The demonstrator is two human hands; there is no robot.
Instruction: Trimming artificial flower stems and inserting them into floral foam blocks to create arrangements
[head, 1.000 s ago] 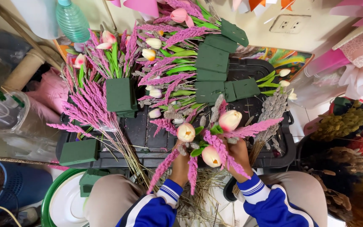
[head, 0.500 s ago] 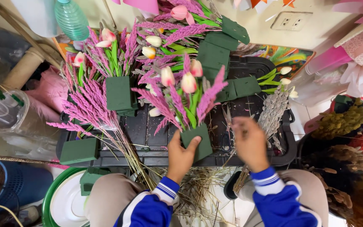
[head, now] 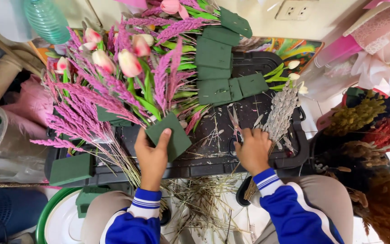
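My left hand [head: 152,156] grips a dark green foam block [head: 170,135] stuck with pink tulip buds [head: 128,62] and magenta grass plumes [head: 165,72], tilted up and to the left over the black tray [head: 231,165]. My right hand [head: 251,151] rests palm down on the tray, fingers on a pair of scissors [head: 234,131] next to a bunch of pale grey dried stems [head: 281,110]. Several more green foam blocks [head: 217,68] with flowers lie across the back of the tray.
A loose foam block [head: 71,168] sits at the tray's left front corner, more magenta plumes [head: 75,119] beside it. Cut stems [head: 204,203] litter the floor between my knees. Dried yellow and red bunches [head: 371,122] stand right. A green-rimmed white bowl [head: 57,219] and a plastic bottle [head: 46,20] are left.
The arrangement was lifted upright from both hands, then carried left in my left hand alone. My right hand let go and dropped onto the tray by the scissors.
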